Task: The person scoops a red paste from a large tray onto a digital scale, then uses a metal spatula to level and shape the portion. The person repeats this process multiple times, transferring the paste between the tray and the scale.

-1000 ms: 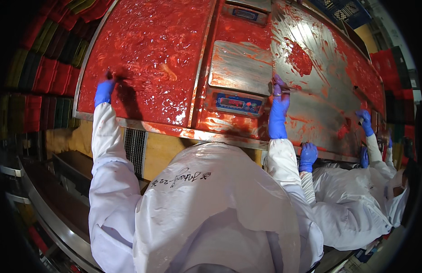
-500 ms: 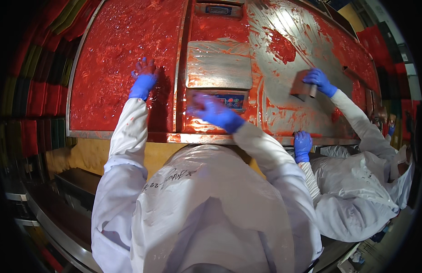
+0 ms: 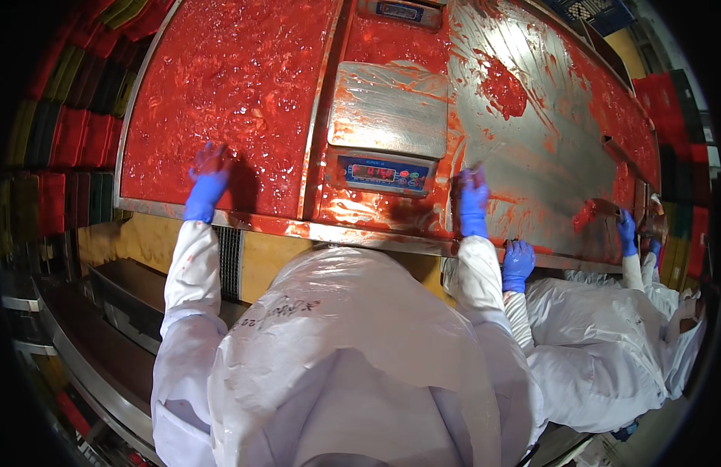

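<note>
My right hand (image 3: 472, 204) has slid back beside the scale (image 3: 387, 132), fingers spread flat on the smeared surface (image 3: 547, 163), left hand (image 3: 207, 183) open in the red mash (image 3: 228, 86), which looks largely unportioned.

- Landmark: flat steel-topped digital bench scale (image 3: 387, 124), standing mid-table on the long metal worktable (image 3: 547, 171).
- Left of scale: wide tray of red minced pulp (image 3: 228, 86); left hand (image 3: 206, 183) in it at near edge.
- Right of scale, just beside its display: right hand (image 3: 472, 201) flat on table.
- Further right, at table's near edge: co-worker's gloved hand (image 3: 518, 263).
- Far left of scale, beyond tray: stacked plastic crates (image 3: 57, 132).
</note>
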Demonstrator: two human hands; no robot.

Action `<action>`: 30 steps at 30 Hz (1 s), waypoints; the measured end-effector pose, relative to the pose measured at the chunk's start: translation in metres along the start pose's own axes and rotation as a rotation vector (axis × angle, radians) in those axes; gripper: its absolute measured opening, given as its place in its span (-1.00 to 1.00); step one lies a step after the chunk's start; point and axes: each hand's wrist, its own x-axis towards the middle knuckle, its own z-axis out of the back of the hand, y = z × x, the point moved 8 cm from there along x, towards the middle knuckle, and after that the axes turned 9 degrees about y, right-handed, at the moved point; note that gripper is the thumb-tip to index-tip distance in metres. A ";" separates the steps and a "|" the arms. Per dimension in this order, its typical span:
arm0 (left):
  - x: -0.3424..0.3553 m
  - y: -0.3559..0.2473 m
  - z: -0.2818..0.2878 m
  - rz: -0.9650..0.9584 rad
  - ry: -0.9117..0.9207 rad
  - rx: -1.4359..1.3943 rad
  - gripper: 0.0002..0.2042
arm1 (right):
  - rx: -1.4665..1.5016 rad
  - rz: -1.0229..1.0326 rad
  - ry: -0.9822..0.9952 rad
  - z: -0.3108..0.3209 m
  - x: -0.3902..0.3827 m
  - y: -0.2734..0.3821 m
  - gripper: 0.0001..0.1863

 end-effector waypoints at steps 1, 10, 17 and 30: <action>0.001 -0.039 0.014 -0.088 -0.088 0.013 -0.46 | 0.137 -0.108 -0.017 0.021 0.000 0.001 -0.70; -0.044 -0.365 0.108 -0.815 0.351 -0.791 -0.61 | 1.220 0.216 0.294 -0.152 0.033 0.227 -0.25; 0.007 -0.210 0.091 -0.229 0.091 -1.015 -0.60 | 0.765 0.157 0.527 -0.144 -0.043 0.152 -0.35; -0.007 -0.216 -0.054 -0.362 0.109 0.071 -0.42 | 0.250 0.116 0.059 -0.085 -0.017 -0.025 -0.29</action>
